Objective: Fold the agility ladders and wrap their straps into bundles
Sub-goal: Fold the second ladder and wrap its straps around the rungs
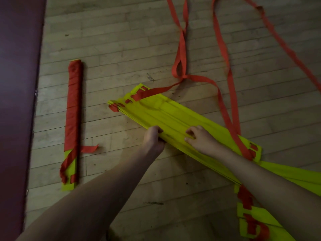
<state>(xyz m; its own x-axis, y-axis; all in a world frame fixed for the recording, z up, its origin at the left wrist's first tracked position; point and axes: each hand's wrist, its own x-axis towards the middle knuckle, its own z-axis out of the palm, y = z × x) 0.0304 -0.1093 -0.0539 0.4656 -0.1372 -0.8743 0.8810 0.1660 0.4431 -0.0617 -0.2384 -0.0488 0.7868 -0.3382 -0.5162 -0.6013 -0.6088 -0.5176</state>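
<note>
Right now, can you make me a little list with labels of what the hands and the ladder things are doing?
Left hand: grips the near edge of the stack of yellow rungs
Right hand: on top of the stack, fingers curled, pinching the top rung
Finished bundle: lies to the left, wrapped in red strap
Loose red straps: trail from the stack across the wooden floor
Done so far: one bundle wrapped, this stack not yet

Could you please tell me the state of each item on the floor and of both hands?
Wrapped ladder bundle: strap wound round, tail loose.
Yellow rung stack: gathered flat, unwrapped.
Red straps: loose, not yet wound.
Left hand: grips the stack's edge.
Right hand: pinches the stack's top.
</note>
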